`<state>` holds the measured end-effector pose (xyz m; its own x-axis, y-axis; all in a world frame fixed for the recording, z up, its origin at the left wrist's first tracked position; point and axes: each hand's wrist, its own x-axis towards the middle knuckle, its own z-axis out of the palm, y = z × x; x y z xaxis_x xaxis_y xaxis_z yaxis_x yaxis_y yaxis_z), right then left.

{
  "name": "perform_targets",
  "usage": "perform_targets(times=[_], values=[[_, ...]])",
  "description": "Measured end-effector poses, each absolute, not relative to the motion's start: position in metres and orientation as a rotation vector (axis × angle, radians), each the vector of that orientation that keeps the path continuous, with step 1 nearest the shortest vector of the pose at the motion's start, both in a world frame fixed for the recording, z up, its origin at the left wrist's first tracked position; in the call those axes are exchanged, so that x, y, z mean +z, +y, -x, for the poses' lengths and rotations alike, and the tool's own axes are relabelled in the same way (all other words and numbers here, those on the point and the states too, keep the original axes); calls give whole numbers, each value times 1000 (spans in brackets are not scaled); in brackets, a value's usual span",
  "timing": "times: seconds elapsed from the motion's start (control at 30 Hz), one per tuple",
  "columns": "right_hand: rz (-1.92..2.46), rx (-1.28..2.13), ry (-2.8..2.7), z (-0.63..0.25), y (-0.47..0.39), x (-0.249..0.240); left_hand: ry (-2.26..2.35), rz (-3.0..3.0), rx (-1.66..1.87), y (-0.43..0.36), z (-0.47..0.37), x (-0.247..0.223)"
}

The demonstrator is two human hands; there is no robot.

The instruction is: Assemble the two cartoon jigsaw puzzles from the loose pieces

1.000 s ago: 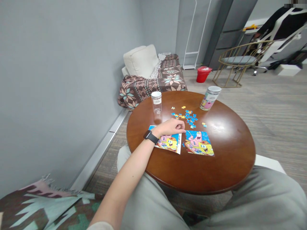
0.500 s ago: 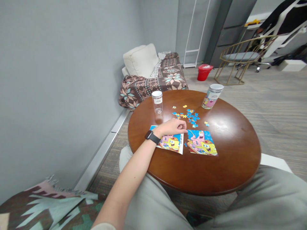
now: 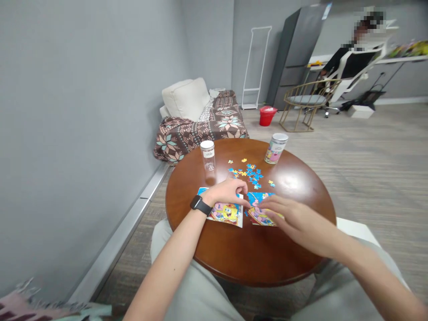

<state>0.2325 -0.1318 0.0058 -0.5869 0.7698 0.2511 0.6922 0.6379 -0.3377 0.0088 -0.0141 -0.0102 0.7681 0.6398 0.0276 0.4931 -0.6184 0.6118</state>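
Note:
On the round table, a printed cartoon picture sheet (image 3: 224, 215) lies under my left hand (image 3: 229, 191). That hand has its thumb and curled fingers apart, with the tips near the left edge of a cartoon jigsaw puzzle (image 3: 257, 213). My right hand (image 3: 291, 215) reaches over the puzzle's right part, fingers stretched out, hiding some of it. Whether those fingers touch the puzzle I cannot tell. Behind both hands lie loose jigsaw pieces (image 3: 253, 175), mostly blue with some yellow.
A clear jar with a white lid (image 3: 209, 157) stands at the table's (image 3: 240, 263) back left. A picture-printed can (image 3: 276, 149) stands at its back right. Beyond are a covered sofa (image 3: 220, 122), a red bin (image 3: 267, 117), a gold-framed chair (image 3: 306, 100) and a seated person.
My right hand has come in from the right over the puzzle. My left thumb and fingers have spread apart. The camera view has shifted, bringing more of the room into sight.

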Motion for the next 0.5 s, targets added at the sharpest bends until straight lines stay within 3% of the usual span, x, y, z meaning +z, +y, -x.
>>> perform_targets(times=[0.23,0.5], values=[[1406,62,-2450,-210,-138,-50,918,-2470,160,-8,9,-4],[1458,153,-2492,-206,-140,-39,1282,-2420,171,0,28,-1]])
